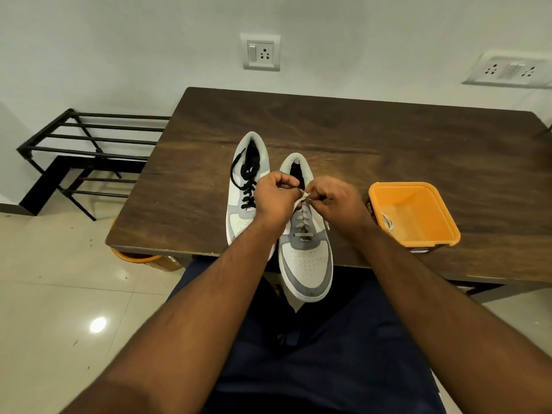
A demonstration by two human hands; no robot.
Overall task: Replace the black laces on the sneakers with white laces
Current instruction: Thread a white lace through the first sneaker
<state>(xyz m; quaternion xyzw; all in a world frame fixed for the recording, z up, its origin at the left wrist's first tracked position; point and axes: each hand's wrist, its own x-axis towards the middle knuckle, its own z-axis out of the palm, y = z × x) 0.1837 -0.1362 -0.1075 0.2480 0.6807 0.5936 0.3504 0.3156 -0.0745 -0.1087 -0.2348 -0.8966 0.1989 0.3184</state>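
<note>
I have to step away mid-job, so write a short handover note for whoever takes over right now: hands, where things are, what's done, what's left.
Left hand: pinches the white lace above the right-side sneaker.
Right hand: pinches the same lace, close to the left hand.
Both sneakers stand on the wooden table, toes over its near edge; orange tub to the right.
Done: right-side sneaker carries white lace through its visible eyelets.
Left: finish its top, then swap the black lace on the left-side sneaker.
</note>
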